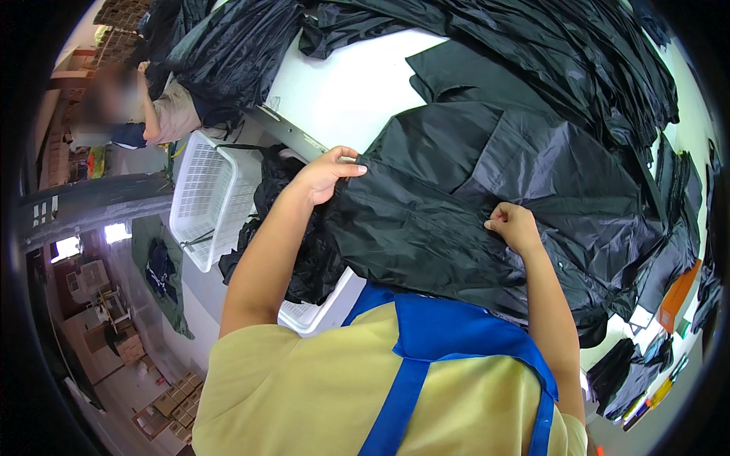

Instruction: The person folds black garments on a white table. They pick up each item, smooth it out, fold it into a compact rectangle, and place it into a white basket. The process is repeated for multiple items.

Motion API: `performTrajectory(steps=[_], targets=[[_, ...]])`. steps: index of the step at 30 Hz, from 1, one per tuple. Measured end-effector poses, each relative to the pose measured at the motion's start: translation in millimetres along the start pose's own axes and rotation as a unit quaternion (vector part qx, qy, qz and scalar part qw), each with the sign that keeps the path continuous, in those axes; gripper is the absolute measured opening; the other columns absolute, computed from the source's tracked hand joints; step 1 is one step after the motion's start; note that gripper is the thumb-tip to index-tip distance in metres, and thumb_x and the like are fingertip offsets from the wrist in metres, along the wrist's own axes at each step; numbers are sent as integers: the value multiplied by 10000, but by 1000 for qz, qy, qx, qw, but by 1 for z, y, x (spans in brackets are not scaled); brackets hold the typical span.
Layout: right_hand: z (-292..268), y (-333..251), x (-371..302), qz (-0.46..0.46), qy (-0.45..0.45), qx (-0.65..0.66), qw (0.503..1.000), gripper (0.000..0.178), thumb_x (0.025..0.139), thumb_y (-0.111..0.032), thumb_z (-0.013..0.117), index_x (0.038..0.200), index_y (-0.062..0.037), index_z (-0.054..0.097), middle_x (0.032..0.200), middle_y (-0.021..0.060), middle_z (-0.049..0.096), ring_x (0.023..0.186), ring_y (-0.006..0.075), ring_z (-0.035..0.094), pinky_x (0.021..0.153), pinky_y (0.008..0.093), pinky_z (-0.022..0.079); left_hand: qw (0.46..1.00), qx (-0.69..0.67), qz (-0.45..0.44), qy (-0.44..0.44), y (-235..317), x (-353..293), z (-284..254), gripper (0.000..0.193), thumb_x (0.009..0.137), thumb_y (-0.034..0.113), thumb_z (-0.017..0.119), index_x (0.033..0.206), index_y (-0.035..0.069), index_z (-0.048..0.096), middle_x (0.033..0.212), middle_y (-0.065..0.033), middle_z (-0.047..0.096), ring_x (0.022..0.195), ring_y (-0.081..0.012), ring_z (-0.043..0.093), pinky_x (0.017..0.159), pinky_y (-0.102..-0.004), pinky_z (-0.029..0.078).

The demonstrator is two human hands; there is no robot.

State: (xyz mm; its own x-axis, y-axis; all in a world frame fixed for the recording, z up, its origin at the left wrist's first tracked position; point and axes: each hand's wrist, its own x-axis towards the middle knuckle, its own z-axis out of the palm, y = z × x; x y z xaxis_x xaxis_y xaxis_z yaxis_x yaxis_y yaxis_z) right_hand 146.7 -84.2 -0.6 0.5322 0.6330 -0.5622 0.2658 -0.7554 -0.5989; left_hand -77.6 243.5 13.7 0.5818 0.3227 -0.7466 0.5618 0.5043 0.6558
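The wide, glossy black fabric piece [426, 228] shines grey along its creases; the flat tabletop [334, 91] is white. The rectangular plastic basket [192, 182] is latticed white, the short-sleeved shirt [304, 387] plain yellow, the cloth apron [456, 327] solid blue.

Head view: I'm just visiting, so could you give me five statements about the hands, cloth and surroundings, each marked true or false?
1. The left hand holds an edge of the black fabric. True.
2. The right hand is raised clear of the fabric. False: it pinches the fabric too.
3. A white basket is to the left of the fabric. True.
4. The apron is red. False: it is blue.
5. Another person shows at the picture's upper left. True.
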Motion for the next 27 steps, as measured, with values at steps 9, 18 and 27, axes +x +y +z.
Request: performTrajectory(steps=[9, 18, 27], targets=[[2, 2, -1, -9, 9, -1, 1000, 174, 687, -141, 762, 757, -34, 644, 630, 64, 611, 583, 166, 580, 579, 307, 449, 992, -50, 113, 6, -6, -6, 16, 414, 782, -32, 692, 1158, -31, 519, 970, -95, 637, 880, -164, 606, 799, -280, 490], [1, 3, -1, -7, 10, -4, 1000, 177, 688, -147, 765, 753, -33, 646, 630, 70, 612, 587, 176, 582, 589, 312, 451, 976, 117, 171, 64, -2, -18, 27, 605, 793, -55, 678, 1287, 75, 355, 1000, -105, 616, 922, -161, 594, 808, -291, 498], [1, 9, -7, -47, 23, 31, 998, 200, 724, -143, 748, 870, -33, 667, 766, 100, 645, 692, 204, 618, 657, 328, 487, 943, 212, 233, 110, -13, -7, 22, 616, 764, -66, 672, 1275, 73, 359, 1051, -111, 603, 937, -158, 595, 814, -283, 494]])
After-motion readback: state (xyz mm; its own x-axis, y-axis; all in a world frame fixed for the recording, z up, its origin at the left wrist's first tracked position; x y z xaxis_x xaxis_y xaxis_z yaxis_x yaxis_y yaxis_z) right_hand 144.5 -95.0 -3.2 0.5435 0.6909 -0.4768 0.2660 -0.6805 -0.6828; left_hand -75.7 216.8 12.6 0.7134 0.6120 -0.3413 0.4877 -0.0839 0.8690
